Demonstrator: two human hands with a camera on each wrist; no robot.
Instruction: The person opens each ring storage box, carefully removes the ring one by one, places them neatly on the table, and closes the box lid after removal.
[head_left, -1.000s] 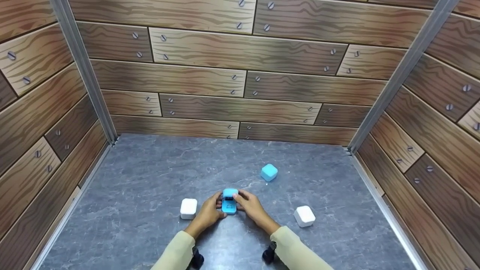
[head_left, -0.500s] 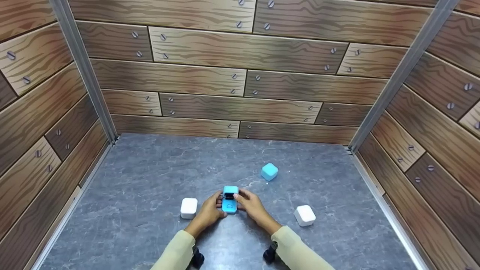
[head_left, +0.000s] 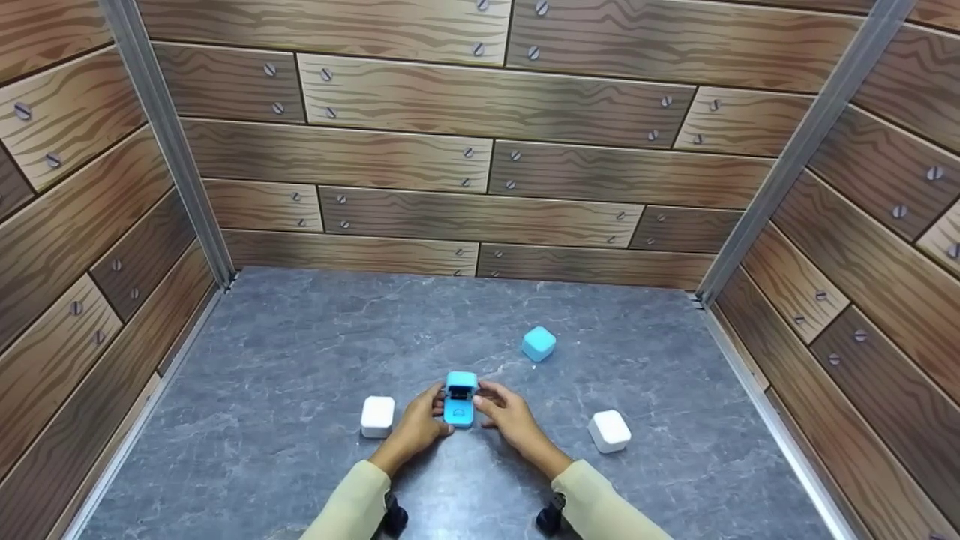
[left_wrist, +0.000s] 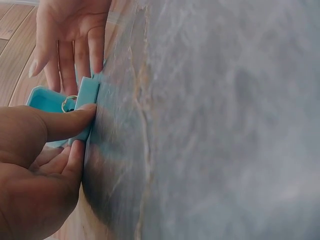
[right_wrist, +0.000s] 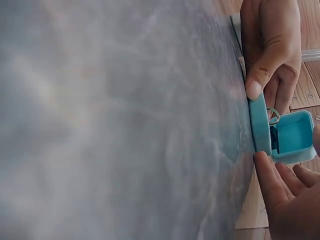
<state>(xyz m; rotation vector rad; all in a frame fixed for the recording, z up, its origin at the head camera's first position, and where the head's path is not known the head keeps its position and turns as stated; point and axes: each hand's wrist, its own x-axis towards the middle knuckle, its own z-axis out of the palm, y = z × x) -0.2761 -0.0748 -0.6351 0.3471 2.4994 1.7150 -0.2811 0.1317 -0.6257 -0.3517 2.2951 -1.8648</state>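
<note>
A turquoise ring box [head_left: 460, 380] sits on the floor between the two hands, its lid raised and its dark hinge showing inside. A ring [right_wrist: 273, 116] stands up from the slot in its base, gold-toned in both wrist views. My left hand [head_left: 418, 422] holds the base from the left, thumb at the front edge and fingers along the side. On the other side is my right hand [head_left: 513, 418], its fingers loosely extended. In the right wrist view its fingertips [right_wrist: 262, 159] lie right at the box's side, and its thumb is near the lid.
Left of my left hand stands a white box [head_left: 377, 417]; another white box [head_left: 610, 432] lies to the right of my right hand. A turquoise box [head_left: 538, 343] sits further back. Wood-plank-patterned walls [head_left: 480, 172] enclose the grey marbled floor [head_left: 337, 330].
The right thumb has come off the lid, and the right hand has drawn slightly away to the right. The lid tilted further up earlier and now stays raised. The left hand keeps its hold.
</note>
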